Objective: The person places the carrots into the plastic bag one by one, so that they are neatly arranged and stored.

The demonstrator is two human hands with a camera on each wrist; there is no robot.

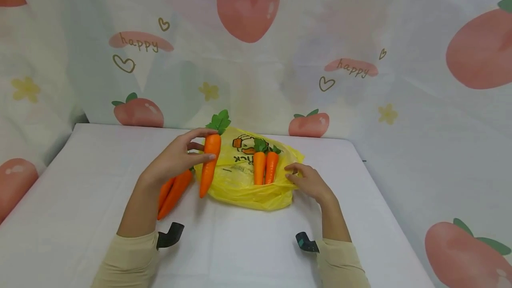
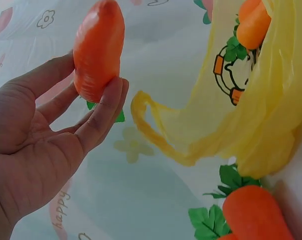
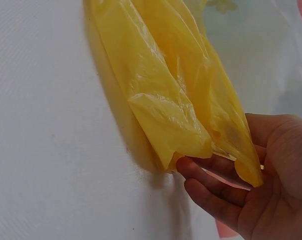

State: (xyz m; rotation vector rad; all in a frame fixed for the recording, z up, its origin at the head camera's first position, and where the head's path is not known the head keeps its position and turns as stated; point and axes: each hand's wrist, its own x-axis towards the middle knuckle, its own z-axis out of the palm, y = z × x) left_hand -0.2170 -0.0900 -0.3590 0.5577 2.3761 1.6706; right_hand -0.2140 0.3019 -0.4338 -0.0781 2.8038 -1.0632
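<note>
Orange carrot [image 1: 210, 167] pinched in left hand [image 1: 182, 152], centre of head view.
Right hand [image 1: 310, 182] grips yellow bag [image 1: 248, 197] by its edge. Probably midway: two bagged carrots [image 1: 259, 168], two loose carrots [image 1: 178, 190] left of centre.

Bag [image 1: 248, 195] thin glossy plastic, crinkled, held carrot [image 1: 209, 172] at bag's 9 o'clock smooth, faintly shiny, sleeve [image 1: 128, 259] at bag's 8 o'clock matt cloth, creased
</note>
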